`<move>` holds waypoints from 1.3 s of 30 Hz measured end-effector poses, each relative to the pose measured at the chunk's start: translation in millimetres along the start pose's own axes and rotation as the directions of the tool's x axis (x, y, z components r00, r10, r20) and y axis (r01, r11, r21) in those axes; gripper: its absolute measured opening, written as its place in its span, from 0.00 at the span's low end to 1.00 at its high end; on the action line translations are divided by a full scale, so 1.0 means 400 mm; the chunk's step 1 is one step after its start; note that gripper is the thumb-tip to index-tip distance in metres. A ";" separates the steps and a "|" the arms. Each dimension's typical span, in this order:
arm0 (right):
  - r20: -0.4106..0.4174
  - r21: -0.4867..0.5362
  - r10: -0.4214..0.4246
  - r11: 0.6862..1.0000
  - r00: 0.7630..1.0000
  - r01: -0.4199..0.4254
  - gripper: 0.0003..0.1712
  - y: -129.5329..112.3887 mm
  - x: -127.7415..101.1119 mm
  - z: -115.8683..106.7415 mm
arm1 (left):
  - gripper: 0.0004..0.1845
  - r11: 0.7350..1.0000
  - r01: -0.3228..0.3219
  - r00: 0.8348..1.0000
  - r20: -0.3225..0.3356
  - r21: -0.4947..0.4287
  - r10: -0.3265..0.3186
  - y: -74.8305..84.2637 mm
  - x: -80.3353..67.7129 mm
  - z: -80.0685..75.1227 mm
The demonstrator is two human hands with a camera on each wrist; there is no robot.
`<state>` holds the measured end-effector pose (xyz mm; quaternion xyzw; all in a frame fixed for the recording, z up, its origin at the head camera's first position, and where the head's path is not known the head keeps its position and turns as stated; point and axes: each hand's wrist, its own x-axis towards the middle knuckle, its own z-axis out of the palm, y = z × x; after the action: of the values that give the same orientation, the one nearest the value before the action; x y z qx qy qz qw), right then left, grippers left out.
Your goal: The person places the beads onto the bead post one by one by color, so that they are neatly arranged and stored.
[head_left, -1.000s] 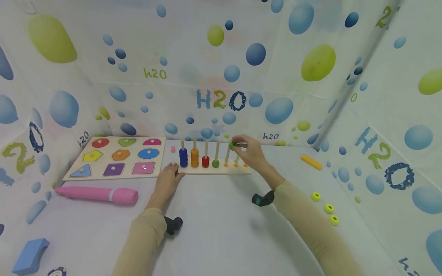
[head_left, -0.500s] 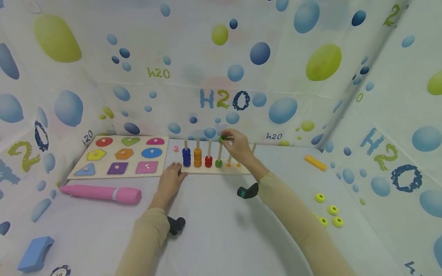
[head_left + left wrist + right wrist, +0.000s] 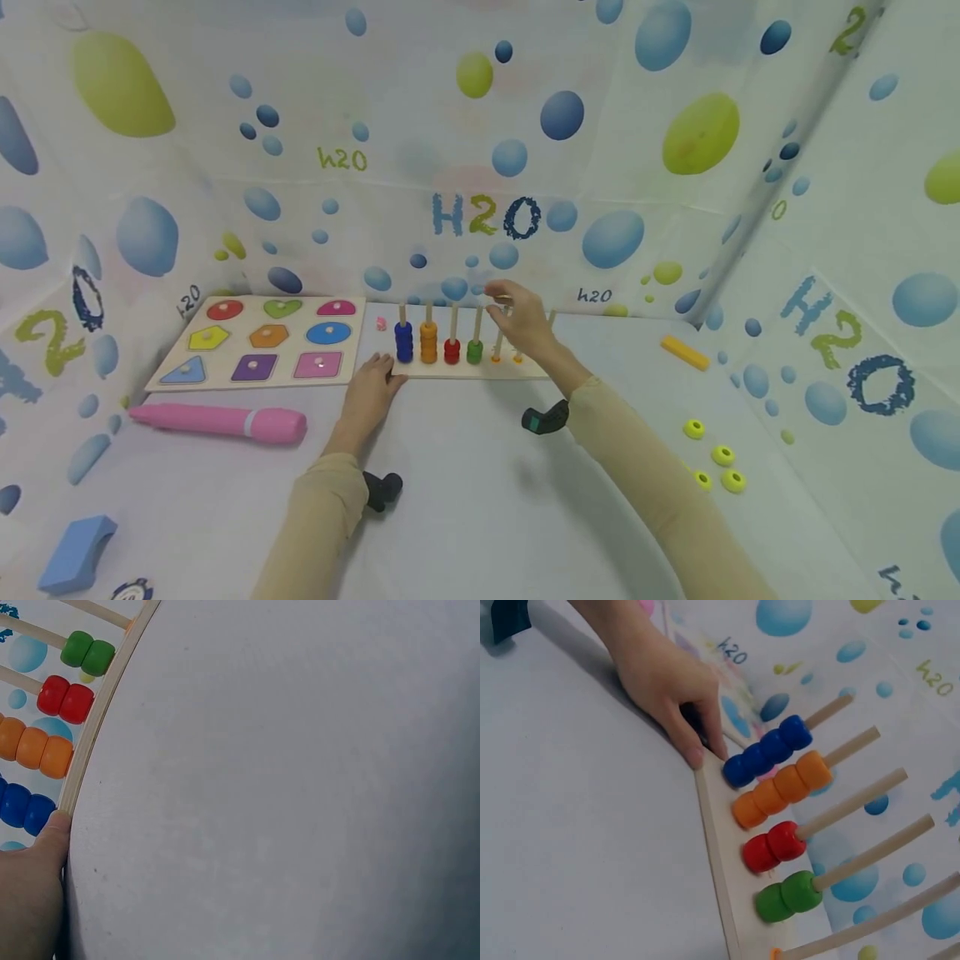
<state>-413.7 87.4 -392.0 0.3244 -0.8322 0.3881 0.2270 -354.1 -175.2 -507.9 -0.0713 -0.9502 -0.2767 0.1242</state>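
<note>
A: Where is the left hand?

B: On the desk, its relaxed fingers touching the left end of the wooden peg board, beside the 4 blue beads.

A: And the right hand?

B: Raised just above the pegs, right of the 2 green beads. Its fingers are loosely curved and hold nothing that I can see.

A: What sits on the pegs?

B: From the left: 4 blue, 3 orange beads, 2 red beads, 2 green. The pegs further right stand bare.

A: Anything nearby?

B: A shape puzzle to the left, a pink marker in front of it, and 4 yellow rings well to the right.
</note>
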 end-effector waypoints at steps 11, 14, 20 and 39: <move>-0.089 0.019 0.001 1.000 0.996 0.000 0.11 0.059 -0.100 -0.115 | 0.27 1.000 -0.004 1.000 0.007 0.016 0.004 0.002 -0.001 0.000; -0.090 -0.025 0.018 0.999 0.996 -0.020 0.11 0.093 -0.146 -0.152 | 0.27 1.000 0.007 1.000 0.015 0.015 -0.008 0.003 -0.003 0.000; -0.072 -0.097 0.137 0.985 0.988 -0.144 0.12 0.167 -0.268 -0.241 | 0.28 1.000 0.013 0.999 0.030 0.019 -0.014 0.006 0.000 0.000; -0.113 -0.323 0.450 0.826 0.886 -0.461 0.12 0.270 -0.612 -0.506 | 0.28 1.000 0.031 0.999 0.045 0.002 -0.031 0.013 0.003 -0.008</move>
<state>-297.5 389.8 -479.6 0.0661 -0.9360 0.2860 0.1941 -353.4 -172.5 -502.3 -0.0625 -0.9539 -0.2763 0.0987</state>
